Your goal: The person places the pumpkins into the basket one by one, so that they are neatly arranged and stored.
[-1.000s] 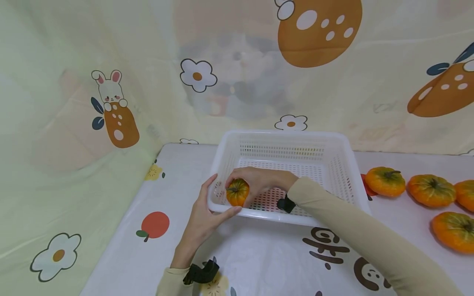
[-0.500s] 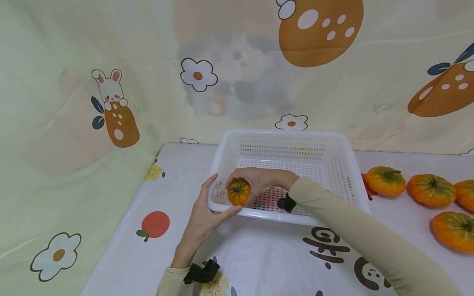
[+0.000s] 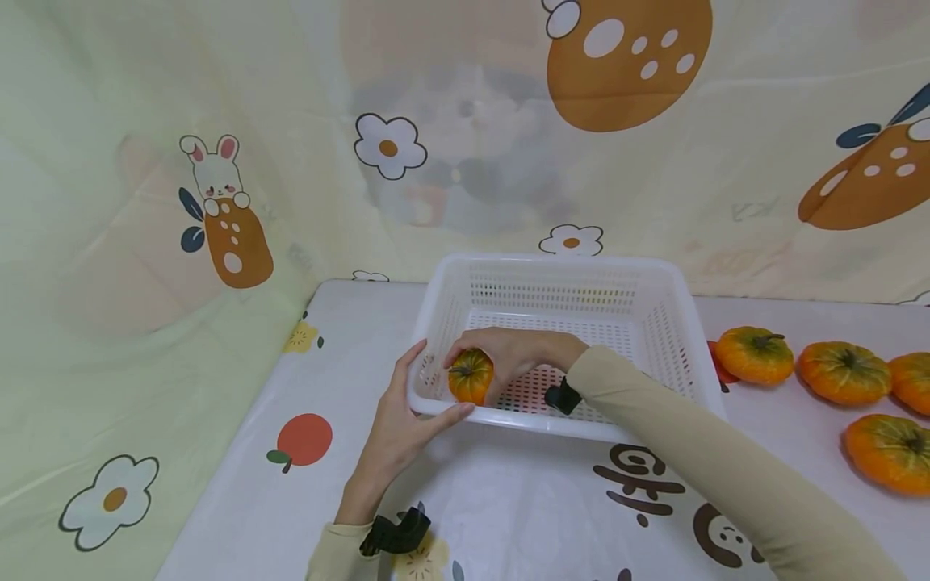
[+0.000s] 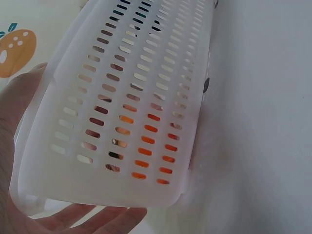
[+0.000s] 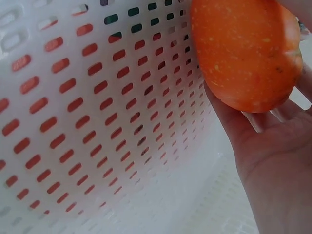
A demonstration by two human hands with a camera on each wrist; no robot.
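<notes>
In the head view, a small orange pumpkin (image 3: 471,378) with green streaks and a stem is inside the white plastic basket (image 3: 581,428), at its front left corner. My right hand (image 3: 508,355) grips this pumpkin, thumb on the near side and fingers over the far side. The right wrist view shows the pumpkin's smooth orange surface (image 5: 246,53) against the palm, close to the perforated basket floor. My left hand (image 3: 400,436) holds the basket's front left corner, its thumb along the front rim. Orange shows through the basket's slots (image 4: 146,139) in the left wrist view.
Several more pumpkins lie on the table to the right of the basket, among them one pumpkin (image 3: 756,357) near its right side. A patterned curtain (image 3: 465,121) hangs behind the basket. A printed cloth (image 3: 254,516) covers the table.
The pumpkin has shifted very slightly to the right within the basket, in my right hand's grip. My left hand and the basket stay in place.
</notes>
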